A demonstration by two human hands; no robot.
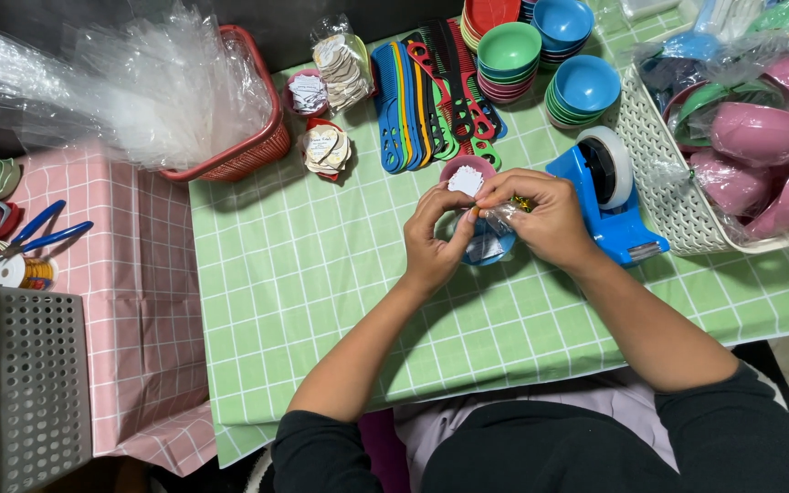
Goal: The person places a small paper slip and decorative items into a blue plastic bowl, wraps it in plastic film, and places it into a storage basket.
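Over the green checked tablecloth (303, 274), beside the blue tape dispenser (609, 196), the right hand (550, 215) and left hand (431, 242) pinch together on a clear-wrapped bowl (486, 245), a pink bowl with a white tag (466, 175) just behind.

A blue tape dispenser (609, 196) was taken as the landmark on the green checked worktop (321, 301). Just to its right a white perforated basket (664, 187) was seen, filled with pink bowls wrapped in clear film (760, 137). Behind it, stacks of green, blue and red bowls (541, 55) were set. To its left, a row of coloured combs (436, 100) was laid out, and further left small cups of white paper tags (324, 146) were placed. Well to the left, a red basket (248, 151) stuffed with clear plastic bags (120, 82) was found, and beyond it blue-handled scissors (43, 233) lay on a pink checked cloth (139, 347).
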